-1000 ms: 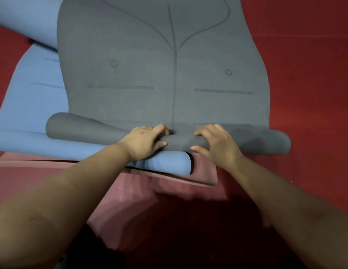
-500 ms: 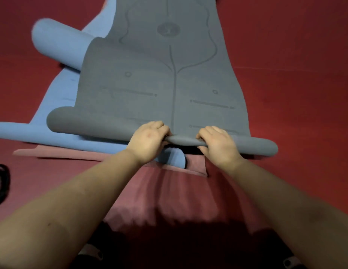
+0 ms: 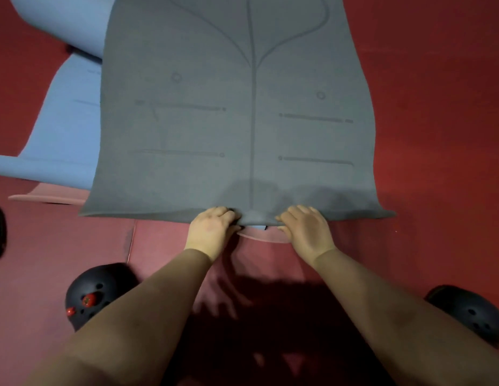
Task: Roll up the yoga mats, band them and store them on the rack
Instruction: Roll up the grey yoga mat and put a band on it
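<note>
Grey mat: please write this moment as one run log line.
grey mat: flat, near edge unrolled | left hand: grips near edge | right hand: grips near edge | band: not visible

Grey lined mat (image 3: pixel 187 129); blue mat (image 3: pixel 64 129); seemingly pink mat (image 3: pixel 170 246).

Red floor (image 3: pixel 437 79), two black perforated shoes (image 3: pixel 89 293) (image 3: pixel 471 313) at the near edge, one with red charms

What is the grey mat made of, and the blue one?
The grey mat looks like soft matte foam or rubber: it bends where both hands pinch its edge, with lines pressed in. The blue mat looks like similar smooth foam, curling at its end.
</note>
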### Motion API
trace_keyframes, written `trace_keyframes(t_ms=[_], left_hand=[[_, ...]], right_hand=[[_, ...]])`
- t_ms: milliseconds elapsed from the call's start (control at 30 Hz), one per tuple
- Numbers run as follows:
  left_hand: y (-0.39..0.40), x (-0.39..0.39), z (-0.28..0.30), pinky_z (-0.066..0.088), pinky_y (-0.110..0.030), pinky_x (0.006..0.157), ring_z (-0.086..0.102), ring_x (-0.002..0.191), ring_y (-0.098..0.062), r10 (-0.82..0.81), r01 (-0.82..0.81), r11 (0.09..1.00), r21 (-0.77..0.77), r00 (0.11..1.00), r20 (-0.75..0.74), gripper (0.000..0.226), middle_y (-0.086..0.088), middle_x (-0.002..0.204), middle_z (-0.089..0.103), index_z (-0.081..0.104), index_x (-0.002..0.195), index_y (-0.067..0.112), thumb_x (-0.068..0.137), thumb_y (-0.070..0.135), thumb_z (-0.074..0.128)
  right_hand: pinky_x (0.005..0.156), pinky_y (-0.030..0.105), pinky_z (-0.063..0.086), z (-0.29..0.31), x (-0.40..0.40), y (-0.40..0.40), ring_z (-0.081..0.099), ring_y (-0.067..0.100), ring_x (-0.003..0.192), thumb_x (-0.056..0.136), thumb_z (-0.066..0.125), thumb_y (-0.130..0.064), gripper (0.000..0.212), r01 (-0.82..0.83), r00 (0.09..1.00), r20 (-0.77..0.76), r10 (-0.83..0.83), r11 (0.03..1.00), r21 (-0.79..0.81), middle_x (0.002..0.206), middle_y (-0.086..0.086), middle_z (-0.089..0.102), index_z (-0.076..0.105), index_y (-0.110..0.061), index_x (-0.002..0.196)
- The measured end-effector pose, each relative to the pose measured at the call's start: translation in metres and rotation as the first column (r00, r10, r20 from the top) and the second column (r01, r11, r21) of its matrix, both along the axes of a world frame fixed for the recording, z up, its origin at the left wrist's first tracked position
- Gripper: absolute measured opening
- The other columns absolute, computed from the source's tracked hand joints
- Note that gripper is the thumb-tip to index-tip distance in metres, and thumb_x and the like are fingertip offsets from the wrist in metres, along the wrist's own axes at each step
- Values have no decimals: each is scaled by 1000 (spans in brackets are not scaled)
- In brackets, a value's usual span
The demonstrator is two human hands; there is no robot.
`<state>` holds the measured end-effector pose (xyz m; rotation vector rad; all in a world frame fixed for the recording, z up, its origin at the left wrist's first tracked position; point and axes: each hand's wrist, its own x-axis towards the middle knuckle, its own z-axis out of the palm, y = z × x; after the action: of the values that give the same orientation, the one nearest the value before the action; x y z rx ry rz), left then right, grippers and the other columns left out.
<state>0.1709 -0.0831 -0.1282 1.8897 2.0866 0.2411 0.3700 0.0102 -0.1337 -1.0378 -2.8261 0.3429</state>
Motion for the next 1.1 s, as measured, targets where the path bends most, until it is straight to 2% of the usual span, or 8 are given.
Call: trace_keyframes(t_ms=[100, 300, 467, 600, 700, 767, 933, 1100], left_hand=[[-4, -3, -17, 53, -22, 56, 67, 65, -21, 28, -29, 999, 42, 999, 27, 36, -2, 77, 70, 76, 86, 14, 80, 38, 49], [9, -11, -23, 50, -20, 56, 69, 65, -18, 52, -54, 992, 116, 998, 22, 35, 1, 78, 73, 77, 87, 18, 84, 39, 49], [28, -17, -10, 45, -28, 79, 65, 99, -24, 230, -228, 973, -33, 964, 131, 27, -2, 103, 71, 68, 111, 25, 90, 39, 58], [46, -22, -9, 40, -30, 80, 60, 104, -28, 233, -223, 963, -154, 971, 53, 24, -6, 106, 69, 68, 104, 24, 92, 40, 55], [57, -25, -11, 42, -32, 80, 59, 104, -31, 203, -193, 958, -212, 979, 27, 22, -9, 108, 68, 68, 101, 22, 92, 36, 54], [60, -26, -10, 43, -32, 82, 59, 105, -30, 175, -163, 961, -222, 984, 35, 20, -7, 109, 68, 68, 101, 21, 92, 34, 55], [59, -28, -9, 41, -30, 82, 59, 104, -27, 120, -107, 969, -224, 992, 48, 22, -4, 109, 68, 67, 104, 20, 93, 35, 53], [58, -31, -8, 40, -29, 82, 60, 101, -24, 48, -25, 983, -180, 991, 126, 22, -3, 112, 63, 67, 101, 15, 92, 32, 56]], right_hand=[[57, 28, 49, -14, 1, 4, 63, 26, 62, 59, 81, -19, 23, 22, 1000, -15, -23, 997, -80, 67, 2, 63, 70, -14, 79], [65, 28, 43, -24, -3, 14, 64, 21, 63, 78, 48, -40, 34, 34, 999, -4, -35, 998, -60, 69, -3, 67, 74, -19, 78], [74, 28, 46, -15, -9, 25, 67, 25, 77, 85, 51, -43, 37, 132, 990, -21, -141, 962, -239, 81, 1, 72, 76, -16, 88], [88, 32, 42, -5, -22, 39, 63, 24, 100, 88, 63, -33, 26, 263, 964, 128, -232, 896, -359, 101, 2, 71, 69, -17, 108], [72, 35, 46, 2, -35, 39, 63, 29, 77, 76, 64, -20, 9, 149, 987, -41, -155, 980, -128, 81, 4, 68, 69, -14, 81], [63, 31, 45, -4, -41, 26, 61, 27, 71, 71, 52, -17, 15, -7, 997, -74, 6, 1000, -1, 77, 3, 64, 68, -15, 72], [77, 32, 38, -31, -37, 6, 56, 23, 84, 80, 52, -16, 25, -86, 985, -140, 101, 991, 103, 90, 2, 69, 73, -12, 93], [72, 28, 52, -39, -38, -2, 65, 22, 82, 78, 56, -17, 26, 16, 994, -110, -11, 999, 48, 92, -1, 72, 74, -15, 95]])
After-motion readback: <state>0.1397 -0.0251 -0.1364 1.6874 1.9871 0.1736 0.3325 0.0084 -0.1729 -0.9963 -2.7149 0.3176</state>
